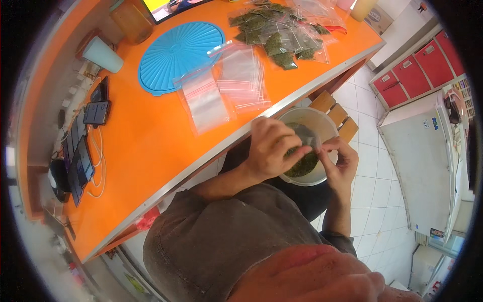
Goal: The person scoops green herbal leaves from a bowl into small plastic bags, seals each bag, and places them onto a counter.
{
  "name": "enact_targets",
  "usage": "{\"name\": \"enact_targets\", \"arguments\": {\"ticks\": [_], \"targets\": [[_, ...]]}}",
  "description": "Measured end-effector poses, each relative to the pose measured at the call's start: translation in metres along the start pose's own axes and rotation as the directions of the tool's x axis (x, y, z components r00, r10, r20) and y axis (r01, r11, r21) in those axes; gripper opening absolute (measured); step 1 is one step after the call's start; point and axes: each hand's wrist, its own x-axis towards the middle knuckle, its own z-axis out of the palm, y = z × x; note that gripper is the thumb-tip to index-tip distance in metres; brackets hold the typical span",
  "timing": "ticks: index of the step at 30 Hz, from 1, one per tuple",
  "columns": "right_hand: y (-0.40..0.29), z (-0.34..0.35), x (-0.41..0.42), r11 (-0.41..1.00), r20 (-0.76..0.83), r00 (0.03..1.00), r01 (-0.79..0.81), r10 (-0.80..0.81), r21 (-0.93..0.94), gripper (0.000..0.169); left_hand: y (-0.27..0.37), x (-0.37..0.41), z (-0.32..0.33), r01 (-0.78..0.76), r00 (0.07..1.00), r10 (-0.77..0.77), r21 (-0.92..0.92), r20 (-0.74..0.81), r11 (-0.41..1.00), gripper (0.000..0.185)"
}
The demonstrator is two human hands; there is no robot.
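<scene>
Both my hands are over a whitish plastic tub [329, 122] that holds dried green crumbled herb [302, 167]. Between them is a small clear plastic bag [310, 141], its lower part partly hidden. The thumb and finger of my right hand [339, 158] pinch the bag's edge. My left hand [269, 149], slightly blurred, has its thumb and fingers on the other side of the bag. On the orange table [151, 143] lie stacks of flat, clear zip bags [241, 73]. Behind them is a pile of bags filled with green herb [277, 47].
A round blue lid [177, 53] lies beside the zip bags. Several phones [97, 112] with white cables line the table's left side, near a pale blue cup [103, 54]. A slatted wooden stool [339, 115] stands behind the tub, and a white refrigerator [415, 158] is at right.
</scene>
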Motion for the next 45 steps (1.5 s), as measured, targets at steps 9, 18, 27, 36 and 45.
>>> {"name": "enact_targets", "arguments": {"ticks": [9,18,27,36,45], "targets": [[0.009,0.012,-0.012,0.842,0.235,0.926,-0.368,0.295,0.394,0.009,-0.021,-0.02,0.011,0.379,0.839,-0.118,-0.417,0.531,0.826,0.014],[0.04,0.03,-0.02,0.854,-0.097,0.968,0.153,-0.23,-0.498,0.011,-0.023,-0.02,0.022,0.353,0.83,-0.315,0.003,0.46,0.936,0.016],[0.048,0.018,-0.022,0.8,-0.103,0.932,0.236,-0.347,-0.551,0.01,-0.025,-0.023,0.034,0.115,0.955,-0.093,-0.063,0.283,0.991,0.029],[0.054,0.011,-0.036,0.879,0.054,0.928,-0.366,0.368,0.306,0.008,-0.055,-0.044,0.035,0.104,0.953,0.047,-0.469,0.299,0.877,0.035],[0.202,0.03,-0.042,0.884,0.639,0.761,0.216,0.115,-0.415,0.03,-0.056,-0.076,0.034,0.665,0.649,-0.443,-0.744,0.619,-0.066,0.057]]}}
